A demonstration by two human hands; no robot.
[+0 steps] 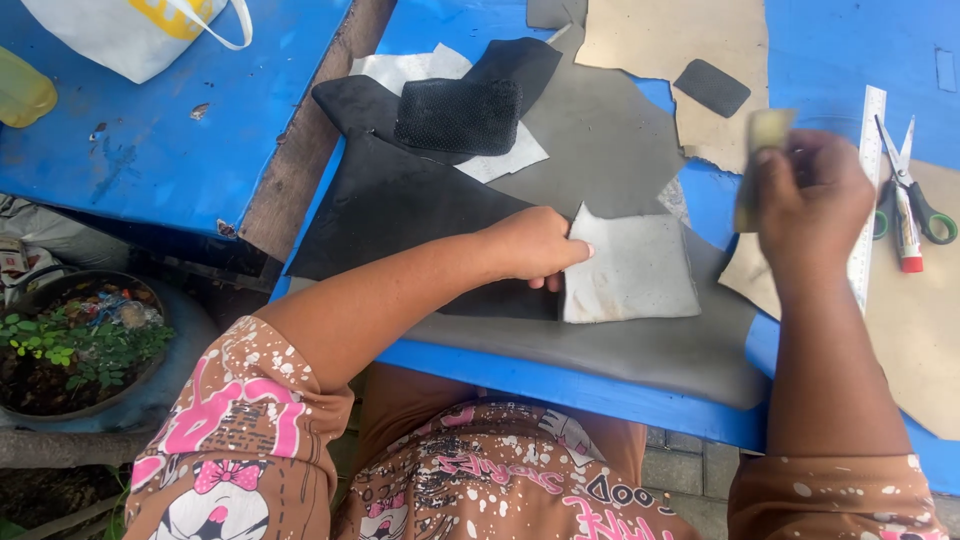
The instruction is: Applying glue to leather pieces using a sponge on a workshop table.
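On the near part of the blue tabletop (560, 385), a pale grey square piece (630, 268) lies on a grey sheet (610, 150). The left hand (530, 245) presses its fingertips on the piece's left edge. Just right and farther, the right hand (812, 205) hovers, gripping a blurred yellowish pad (760, 150). Scissors (915, 190) lie beyond.

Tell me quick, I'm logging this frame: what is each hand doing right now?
Left hand: fingers pressed down on the edge of the pale grey square piece, not gripping it.
Right hand: closed around a blurred yellowish piece, raised above the table.
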